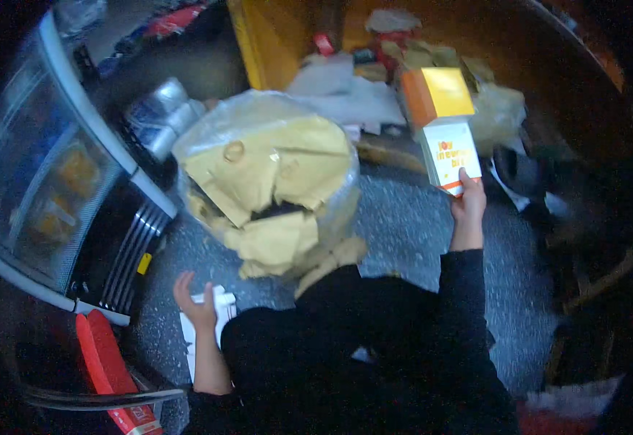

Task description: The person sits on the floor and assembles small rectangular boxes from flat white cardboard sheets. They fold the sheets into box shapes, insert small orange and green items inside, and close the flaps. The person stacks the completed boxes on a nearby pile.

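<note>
At the right, my right hand [470,206] grips the near end of a paper food carton [451,148], thumb on its white printed face. Its far part is yellow on top and orange along the side; whether this is one carton or a stack, I cannot tell. My left hand [197,304] is raised at the lower left, fingers spread, holding nothing. Below and beside it lie white flat papers or cartons [224,308]. Between and beyond my hands stands a big clear plastic bag [345,163] with tan paper or cardboard pieces [298,148] in it.
A glass-fronted cooler [63,181] with a dark slatted vent stands at the left. Near it, a long red object [106,355] leans on the speckled grey floor [396,217]. Crumpled bags and paper [345,94] lie at the back by an orange-brown panel [505,43].
</note>
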The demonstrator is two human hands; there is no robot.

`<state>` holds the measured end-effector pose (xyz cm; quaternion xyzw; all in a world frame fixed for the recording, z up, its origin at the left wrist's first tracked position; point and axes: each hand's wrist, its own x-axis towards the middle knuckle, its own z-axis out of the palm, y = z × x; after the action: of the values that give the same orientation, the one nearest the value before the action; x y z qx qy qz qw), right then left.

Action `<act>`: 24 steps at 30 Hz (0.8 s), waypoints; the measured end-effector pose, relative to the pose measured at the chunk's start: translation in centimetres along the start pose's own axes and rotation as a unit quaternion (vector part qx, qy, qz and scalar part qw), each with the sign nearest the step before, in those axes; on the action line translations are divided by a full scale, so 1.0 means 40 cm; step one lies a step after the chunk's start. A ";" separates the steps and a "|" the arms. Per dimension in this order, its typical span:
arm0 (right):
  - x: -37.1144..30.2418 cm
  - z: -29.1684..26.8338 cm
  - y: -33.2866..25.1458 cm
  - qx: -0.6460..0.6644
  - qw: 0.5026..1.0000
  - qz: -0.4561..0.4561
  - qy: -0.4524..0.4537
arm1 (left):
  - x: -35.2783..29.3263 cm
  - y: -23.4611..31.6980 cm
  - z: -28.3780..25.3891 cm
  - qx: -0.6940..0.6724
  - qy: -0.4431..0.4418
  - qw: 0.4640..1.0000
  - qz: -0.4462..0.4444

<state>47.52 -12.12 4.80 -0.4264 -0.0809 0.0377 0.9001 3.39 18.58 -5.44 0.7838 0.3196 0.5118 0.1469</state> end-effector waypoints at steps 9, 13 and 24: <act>-0.043 -0.503 0.406 -0.084 0.942 0.235 0.224 | -0.496 -0.357 -0.178 0.350 -0.343 0.693 -0.528; -0.079 -0.473 0.381 -0.222 0.920 0.257 0.197 | -0.524 -0.415 -0.162 0.318 -0.319 0.731 -0.513; -0.121 -0.466 0.359 -0.244 0.895 0.283 0.243 | -0.567 -0.560 -0.178 0.183 -0.465 0.810 -0.307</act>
<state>46.09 -17.89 -18.47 -0.6334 0.2578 0.1647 0.7108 -17.00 19.97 -30.90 0.8019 0.5245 -0.0539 0.2810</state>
